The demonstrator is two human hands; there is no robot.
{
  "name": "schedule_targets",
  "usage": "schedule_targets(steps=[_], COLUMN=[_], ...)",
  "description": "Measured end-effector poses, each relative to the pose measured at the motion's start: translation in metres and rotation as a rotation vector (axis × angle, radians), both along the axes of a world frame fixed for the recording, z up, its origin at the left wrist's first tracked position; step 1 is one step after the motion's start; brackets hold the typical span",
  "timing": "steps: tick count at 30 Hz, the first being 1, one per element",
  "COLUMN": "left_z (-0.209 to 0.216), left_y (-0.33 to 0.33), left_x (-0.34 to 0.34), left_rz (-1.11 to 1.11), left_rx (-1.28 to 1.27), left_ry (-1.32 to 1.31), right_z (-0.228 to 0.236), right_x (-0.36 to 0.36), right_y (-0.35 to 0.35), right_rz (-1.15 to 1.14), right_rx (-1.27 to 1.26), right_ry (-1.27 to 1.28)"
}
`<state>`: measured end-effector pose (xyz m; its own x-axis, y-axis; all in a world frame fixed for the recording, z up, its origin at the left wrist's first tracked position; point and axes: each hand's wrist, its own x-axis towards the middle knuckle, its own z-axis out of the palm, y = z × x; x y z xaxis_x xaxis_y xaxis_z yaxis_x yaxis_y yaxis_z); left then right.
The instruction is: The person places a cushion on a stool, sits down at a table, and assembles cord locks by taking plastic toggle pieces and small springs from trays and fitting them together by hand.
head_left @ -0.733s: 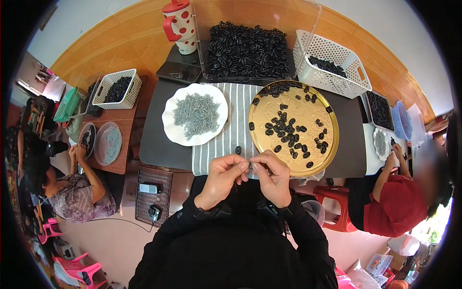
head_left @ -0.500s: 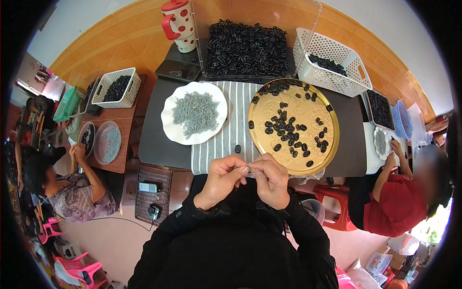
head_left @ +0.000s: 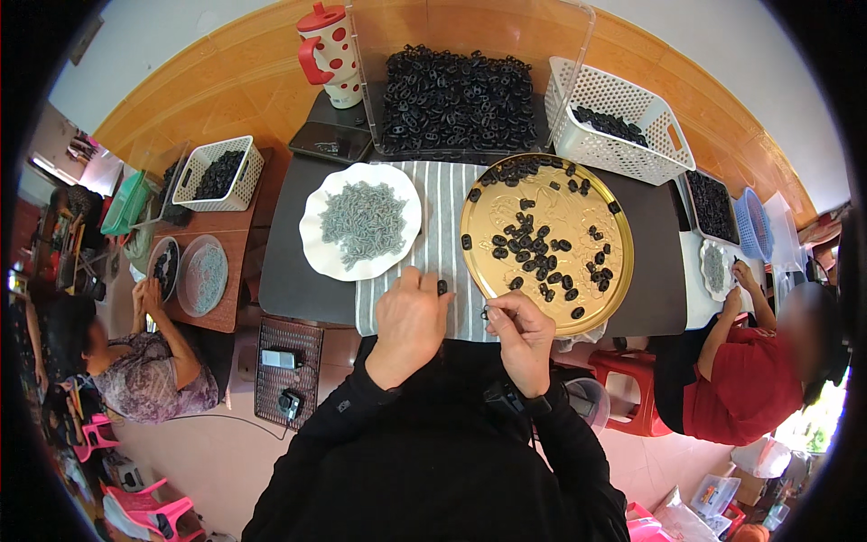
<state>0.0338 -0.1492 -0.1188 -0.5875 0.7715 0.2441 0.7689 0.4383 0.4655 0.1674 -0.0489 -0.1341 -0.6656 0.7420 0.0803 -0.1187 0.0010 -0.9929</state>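
My right hand (head_left: 524,336) pinches a small black piece (head_left: 486,313) between its fingers, just beside the rim of the gold tray (head_left: 467,262). My left hand (head_left: 406,318) sits palm down over the striped cloth (head_left: 461,217); I can't tell whether its fingers grip anything. A loose black piece (head_left: 442,287) lies right beside them. I'd judge this a picking-up step, calling for a light, exact pinch.

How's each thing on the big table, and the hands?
Left hand: by a black piece, grip unclear
Right hand: pinching a small dark piece
White plate: heaped with grayish pieces
Gold tray: scattered with black pieces
Clear bin: heaped with black pieces
White basket: open, partly filled
Tumbler: upright, lid on
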Motion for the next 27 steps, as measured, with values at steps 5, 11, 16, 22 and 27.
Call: schedule_targets(steps=[5,11,16,22,27], left_z=[-0.015,-0.025,-0.025,-0.017,-0.016], left_y=[0.003,0.003,-0.002,-0.007,-0.022], left_x=[0.000,-0.011,-0.011,-0.011,-0.003], left_rz=[-0.017,-0.049,-0.106,-0.306,0.042], left_rx=[0.086,0.258,0.344,0.229,0.238], left_ry=[0.010,-0.142,-0.170,0.074,-0.070], right_z=[-0.008,-0.009,-0.012,-0.010,-0.011], right_x=[0.002,0.001,-0.002,0.001,0.001], right_y=[-0.002,-0.008,-0.010,-0.012,-0.012], right_rz=[0.040,0.018,0.000,-0.041,-0.038], right_rx=[0.024,-0.048,-0.033,-0.009,-0.019], right_ry=[0.033,0.034,0.056,0.032,0.027])
